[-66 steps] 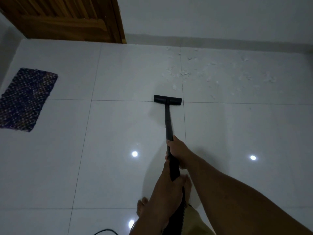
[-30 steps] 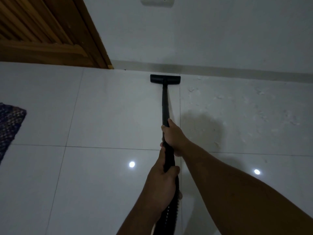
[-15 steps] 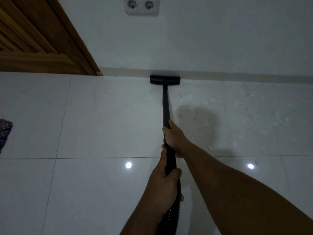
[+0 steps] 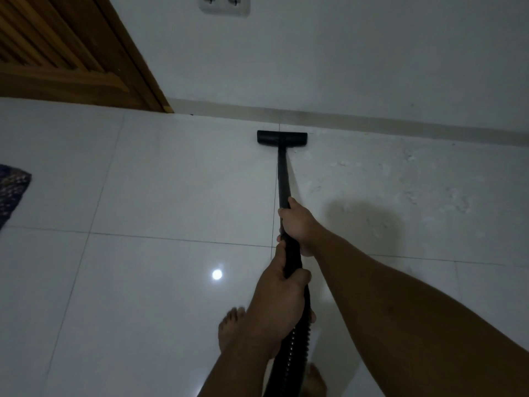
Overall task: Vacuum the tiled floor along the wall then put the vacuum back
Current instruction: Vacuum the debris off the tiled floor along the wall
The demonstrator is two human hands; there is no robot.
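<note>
Near the skirting, just short of it, the black floor nozzle [image 4: 282,138] is seen flat on the tile, pulled back a little from where it sat half a second ago, when it was tight against the wall base. The black wand [image 4: 283,179] runs straight back from the nozzle along a grout line. The right hand [image 4: 297,224] is clenched around the wand higher up, the left hand [image 4: 279,305] is wrapped around the lower grip where the ribbed hose [image 4: 294,345] begins. Both grips are unchanged from the earlier frames. A bare foot [image 4: 229,330] is now shown beside the left hand; it was not in view half a second ago. Toes of the other foot [image 4: 315,379] are glimpsed at the bottom edge, partly hidden by the hose.

White scraps of debris [image 4: 412,196] are still scattered on the tile to the right of the wand, near the wall. No debris can be made out on the tile left of the wand.

Glossy white floor tiles [image 4: 143,181] with thin grout lines are seen, with a ceiling light reflected as a bright spot [image 4: 217,274]. A white wall [image 4: 372,53] with a pale skirting strip [image 4: 372,123] closes the far side. A double socket [image 4: 224,5] is cut by the top edge. A slatted wooden door [image 4: 57,53] is at the upper left. A corner of a dark woven mat [image 4: 11,193] is seen at the left edge.
</note>
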